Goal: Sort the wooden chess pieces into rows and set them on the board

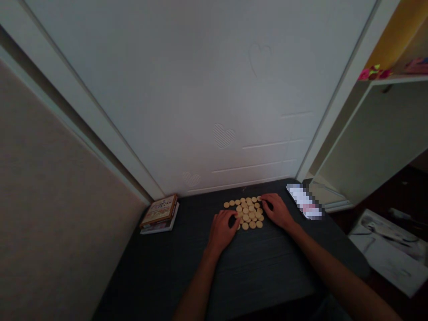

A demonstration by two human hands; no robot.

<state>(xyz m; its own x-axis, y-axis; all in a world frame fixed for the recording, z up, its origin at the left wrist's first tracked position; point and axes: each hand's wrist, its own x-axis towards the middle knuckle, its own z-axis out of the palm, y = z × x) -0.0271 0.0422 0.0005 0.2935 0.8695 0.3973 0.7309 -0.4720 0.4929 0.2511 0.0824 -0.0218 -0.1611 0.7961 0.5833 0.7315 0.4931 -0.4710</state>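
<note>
I can read no words, brands or numbers. At eight o'clock in my view, print on the cover of the top book (160,211) is too small for me to make out; toward four o'clock, the phone (302,200) has a pixelated screen. Toward one o'clock, a heart outline (260,59) marks the white panel (200,80).

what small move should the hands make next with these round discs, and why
Probably the right hand should settle the right-end disc of the back row: its fingertips are at that disc, and the row's other discs lie roughly in line.
</note>
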